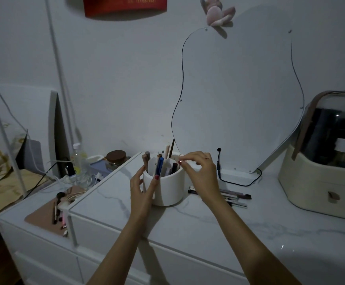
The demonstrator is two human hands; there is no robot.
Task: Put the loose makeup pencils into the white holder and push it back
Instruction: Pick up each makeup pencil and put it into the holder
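Observation:
A round white holder (pixel 168 189) stands on the marble-look dresser top (pixel 239 223), with several pencils and brushes upright in its compartments, among them a blue pencil (pixel 159 166). My left hand (pixel 141 191) wraps around the holder's left side, thumb on its front wall. My right hand (pixel 200 169) hovers over the holder's right rim with fingertips pinched; I cannot tell whether they hold anything. Several loose makeup pencils (pixel 232 196) lie flat on the top just right of the holder, partly hidden behind my right wrist.
A wavy-edged mirror (pixel 239 95) leans on the wall behind the holder, its black cable (pixel 239 183) trailing on the top. A cream cosmetic case (pixel 323 161) fills the right. At left, a lower tray (pixel 50 214) holds brushes, beside a bottle and jar.

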